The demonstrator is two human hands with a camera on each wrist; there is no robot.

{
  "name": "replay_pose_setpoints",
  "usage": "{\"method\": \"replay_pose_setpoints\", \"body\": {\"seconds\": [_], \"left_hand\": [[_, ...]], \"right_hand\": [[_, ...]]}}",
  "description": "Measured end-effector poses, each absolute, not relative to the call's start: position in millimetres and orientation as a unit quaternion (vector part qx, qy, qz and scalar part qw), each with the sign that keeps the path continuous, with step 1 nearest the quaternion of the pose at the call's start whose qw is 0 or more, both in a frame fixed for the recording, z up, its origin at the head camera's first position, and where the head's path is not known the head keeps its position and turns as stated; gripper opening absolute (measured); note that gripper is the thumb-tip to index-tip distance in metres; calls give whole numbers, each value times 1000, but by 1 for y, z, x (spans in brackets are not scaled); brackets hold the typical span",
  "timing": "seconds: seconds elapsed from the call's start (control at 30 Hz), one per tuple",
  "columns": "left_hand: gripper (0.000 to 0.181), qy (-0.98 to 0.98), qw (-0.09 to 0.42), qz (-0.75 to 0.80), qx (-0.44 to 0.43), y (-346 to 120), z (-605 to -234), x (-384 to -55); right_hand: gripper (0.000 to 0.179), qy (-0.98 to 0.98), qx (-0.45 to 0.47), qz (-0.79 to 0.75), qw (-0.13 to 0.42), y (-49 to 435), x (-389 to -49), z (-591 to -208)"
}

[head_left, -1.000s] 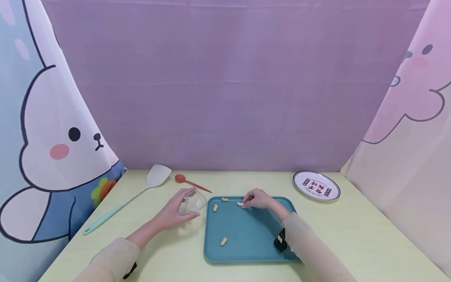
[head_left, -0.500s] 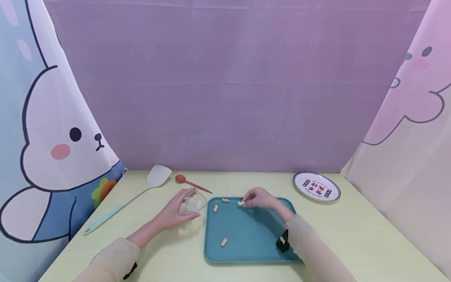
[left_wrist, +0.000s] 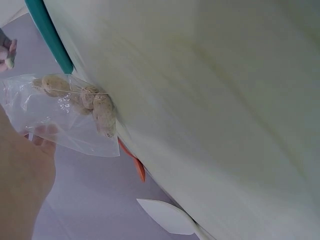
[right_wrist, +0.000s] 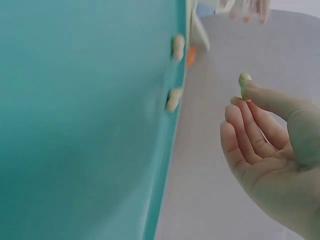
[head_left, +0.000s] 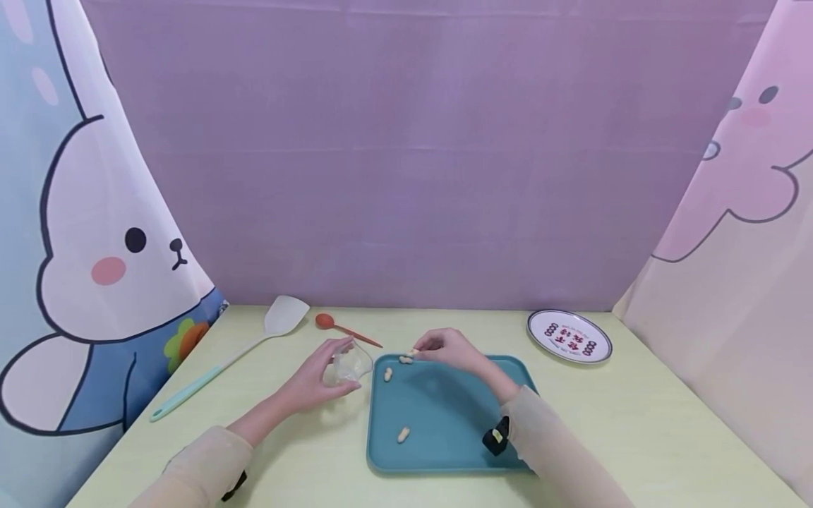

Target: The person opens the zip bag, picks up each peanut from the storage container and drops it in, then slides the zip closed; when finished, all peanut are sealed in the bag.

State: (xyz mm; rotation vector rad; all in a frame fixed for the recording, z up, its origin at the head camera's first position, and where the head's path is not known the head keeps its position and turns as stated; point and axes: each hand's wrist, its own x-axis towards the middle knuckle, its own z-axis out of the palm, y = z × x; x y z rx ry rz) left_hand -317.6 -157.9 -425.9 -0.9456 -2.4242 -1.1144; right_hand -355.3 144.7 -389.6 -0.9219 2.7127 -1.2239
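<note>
My left hand (head_left: 311,381) holds a clear plastic bag (head_left: 353,363) beside the tray's left edge. Several peanuts (left_wrist: 103,114) lie inside the bag, as the left wrist view shows. Between thumb and fingertips, my right hand (head_left: 451,350) pinches another peanut (right_wrist: 244,86), raised over the far left part of the teal tray (head_left: 444,462). On the tray lie three loose peanuts: one by the far edge (head_left: 406,360), just under the right hand's fingertips in the head view, one near the left edge (head_left: 388,375), and one toward the front (head_left: 404,434).
A white spatula (head_left: 287,316) with a mint handle lies at the left of the table. Close to it is a small red spoon (head_left: 325,322). A white plate (head_left: 570,336) with red print and a dark rim sits at the back right. A purple curtain (head_left: 406,155) hangs behind.
My right hand has lifted the peanut off the tray and moved left toward the bag. The left hand and the bag have stayed in place.
</note>
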Motion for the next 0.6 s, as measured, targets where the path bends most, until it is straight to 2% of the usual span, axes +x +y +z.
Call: {"method": "replay_pose_setpoints", "body": {"seconds": [0.3,0.6], "left_hand": [[77,-842,154,-395,-333,-159,-427,-319],[75,-833,162,-399,-346,-160,-430,-321]], "right_hand": [[22,843,-345,-413,5,102,-341,-369],[17,844,-351,-406,14,68,-332,-362]]}}
